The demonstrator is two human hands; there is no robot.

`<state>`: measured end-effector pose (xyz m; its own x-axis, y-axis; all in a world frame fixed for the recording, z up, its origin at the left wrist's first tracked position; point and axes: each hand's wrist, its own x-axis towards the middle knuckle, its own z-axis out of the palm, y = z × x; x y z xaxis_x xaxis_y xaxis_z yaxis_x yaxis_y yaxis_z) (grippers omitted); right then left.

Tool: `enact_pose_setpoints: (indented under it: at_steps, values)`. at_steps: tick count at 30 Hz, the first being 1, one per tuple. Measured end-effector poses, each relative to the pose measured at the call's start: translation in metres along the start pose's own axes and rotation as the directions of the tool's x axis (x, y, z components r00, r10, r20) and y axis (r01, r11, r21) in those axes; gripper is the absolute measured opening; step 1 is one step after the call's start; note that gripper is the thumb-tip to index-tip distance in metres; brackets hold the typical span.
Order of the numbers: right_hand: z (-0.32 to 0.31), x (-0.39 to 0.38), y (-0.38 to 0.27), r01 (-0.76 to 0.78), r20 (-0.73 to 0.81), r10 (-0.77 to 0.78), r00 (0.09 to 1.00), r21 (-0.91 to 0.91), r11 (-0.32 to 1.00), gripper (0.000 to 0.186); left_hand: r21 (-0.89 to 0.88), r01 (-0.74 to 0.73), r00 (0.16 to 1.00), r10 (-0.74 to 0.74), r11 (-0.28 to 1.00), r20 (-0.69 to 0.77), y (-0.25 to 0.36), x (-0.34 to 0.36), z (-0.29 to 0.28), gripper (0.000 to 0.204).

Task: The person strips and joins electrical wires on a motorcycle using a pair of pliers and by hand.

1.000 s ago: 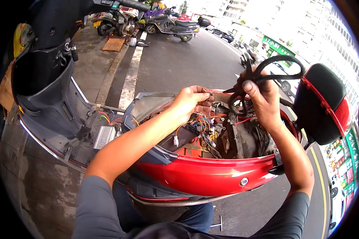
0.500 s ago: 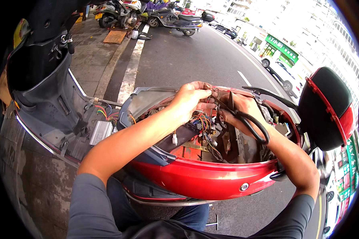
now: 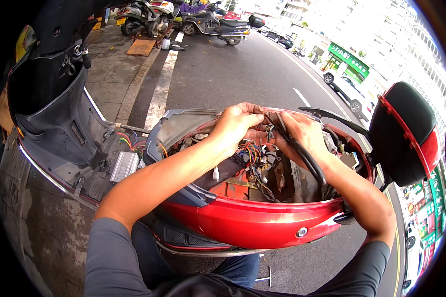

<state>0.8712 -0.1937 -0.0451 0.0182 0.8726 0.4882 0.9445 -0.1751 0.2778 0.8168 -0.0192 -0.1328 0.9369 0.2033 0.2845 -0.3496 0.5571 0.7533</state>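
Observation:
Over the opened body of a red scooter (image 3: pixel 243 222), my two hands meet at the far rim. My left hand (image 3: pixel 238 121) is closed, thumb and fingertips pinched together; what lies between them is too small to make out. My right hand (image 3: pixel 305 133) grips a black-handled tool (image 3: pixel 302 156), like pliers or scissors, its long handles slanting back over my wrist. Its tip points at my left fingertips and is partly hidden. Beneath both hands lies a tangle of coloured wires (image 3: pixel 255 153) with small connectors. A white connector (image 3: pixel 216 173) hangs below my left forearm.
A silver finned box (image 3: pixel 125 166) sits on the footboard at left, beside more coloured wires (image 3: pixel 129 140). At right stands a black padded backrest (image 3: pixel 409 131) with red trim. Parked scooters (image 3: pixel 218 27) and a white car (image 3: pixel 349 94) are farther off along the road.
The black-handled tool has turned in my right hand; its spread, loop-like handles now lie close together. My right fingers have moved nearer to my left fingertips. The left hand stays nearly still.

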Motion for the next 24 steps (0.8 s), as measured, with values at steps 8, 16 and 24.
enact_pose_setpoints:
  at_steps: [8, 16, 24]
  values:
    - [0.0, 0.001, -0.005, -0.037, 0.02, 0.039, 0.999, -0.091, 0.995, 0.025, 0.05, -0.025, 1.0, 0.025, 0.998, 0.011, -0.001, -0.001, 0.002, 0.015]
    - [0.001, 0.001, -0.008, -0.004, -0.048, 0.0, 0.999, -0.088, 0.996, 0.02, 0.189, -0.078, 0.997, 0.079, 0.979, 0.003, 0.005, -0.003, 0.007, 0.016]
    - [-0.006, 0.0, -0.009, -0.064, -0.028, 0.063, 0.998, -0.05, 0.997, 0.019, 0.211, -0.021, 0.998, 0.008, 0.977, 0.064, 0.008, 0.001, 0.005, 0.017]
